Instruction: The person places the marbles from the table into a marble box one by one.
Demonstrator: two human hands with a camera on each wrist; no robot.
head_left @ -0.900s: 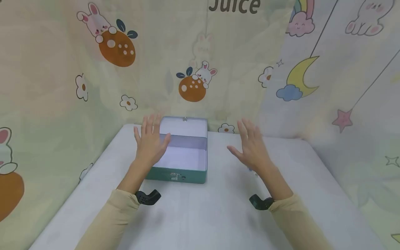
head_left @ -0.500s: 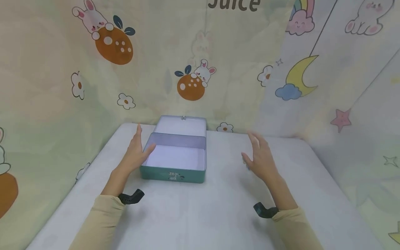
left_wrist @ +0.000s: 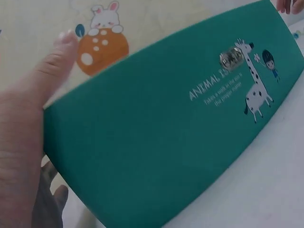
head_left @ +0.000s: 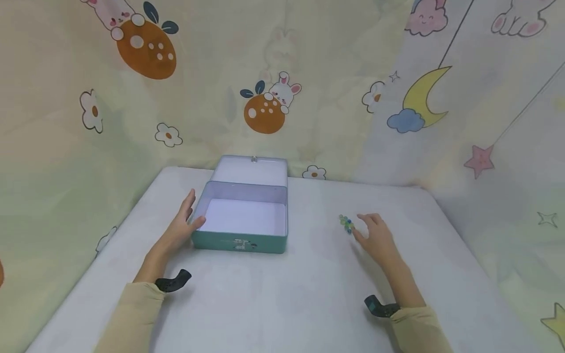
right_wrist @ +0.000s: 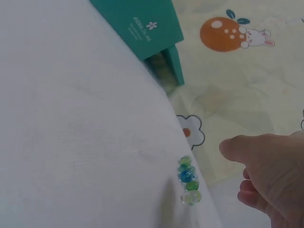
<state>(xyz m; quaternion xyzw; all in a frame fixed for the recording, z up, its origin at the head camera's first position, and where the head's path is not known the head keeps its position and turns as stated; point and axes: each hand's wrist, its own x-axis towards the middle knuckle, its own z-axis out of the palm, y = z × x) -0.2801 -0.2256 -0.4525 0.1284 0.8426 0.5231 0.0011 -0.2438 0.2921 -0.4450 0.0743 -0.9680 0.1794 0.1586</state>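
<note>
Your left hand (head_left: 176,233) was at the left side of a green box (head_left: 240,243), its fingers loosely extended along that wall and the thumb (left_wrist: 54,69) lifted apart from them, by the front left corner. Could not tell whether skin met metal; nothing was gripped. The box sat left of centre on the white surface (head_left: 265,304), its lid (head_left: 251,171) tipped back toward the patterned backdrop (head_left: 326,63). Front wall: a metal latch (left_wrist: 231,58), white lettering and a printed giraffe (left_wrist: 256,92).

Your right hand (head_left: 380,244) was well apart from the box, just beside a small cluster of shiny beads (head_left: 346,223), green, blue and clear. Thumb and forefinger were parted, a moderate gap between them, holding nothing. The beads lay on the surface, to the right of the box. You wore pale sleeves (head_left: 128,318) and a black device at each wrist.
</note>
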